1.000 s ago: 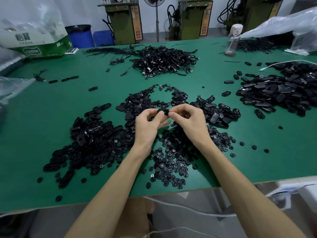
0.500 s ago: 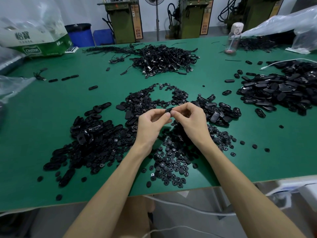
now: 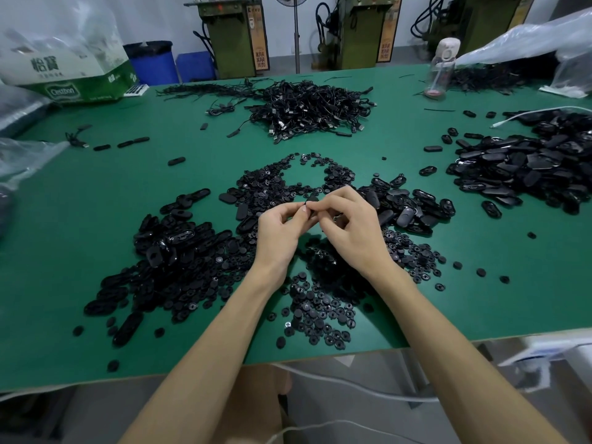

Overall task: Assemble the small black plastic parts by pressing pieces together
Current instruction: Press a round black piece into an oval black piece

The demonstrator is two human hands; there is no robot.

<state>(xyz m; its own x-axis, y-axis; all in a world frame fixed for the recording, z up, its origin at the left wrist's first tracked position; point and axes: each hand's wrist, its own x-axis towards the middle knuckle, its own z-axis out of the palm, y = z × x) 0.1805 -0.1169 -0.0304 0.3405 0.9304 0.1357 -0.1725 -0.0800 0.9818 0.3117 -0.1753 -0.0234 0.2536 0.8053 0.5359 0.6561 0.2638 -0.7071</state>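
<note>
Clock centred where left hand (image 3: 282, 233) and right hand (image 3: 350, 227) meet (both pinch small black part (image 3: 310, 202) above piles).
- 6: round-part pile (image 3: 320, 315) fills ground to surface (image 3: 105, 200) edge.
- 8–9: oval-shell heap (image 3: 173, 248) blocks.
- 2–3: second oval heap (image 3: 407, 208) just beside right hand.
- 3, farther: large shell pile (image 3: 528, 168), green strip before it, few strays.
- 12: cable tangle (image 3: 307, 110), bare lane before it.
- 10: wide bare stretch, few strays.

The table (image 3: 96, 219) has a smooth, matt green top. The part (image 3: 311, 199), discs (image 3: 320, 315) and ovals (image 3: 519, 168) are black plastic, the ovals glossy and the discs duller. The cables (image 3: 307, 107) end in shiny metal plugs; the bag (image 3: 528, 40) is clear crinkled plastic film, the box (image 3: 80, 88) printed cardboard.
</note>
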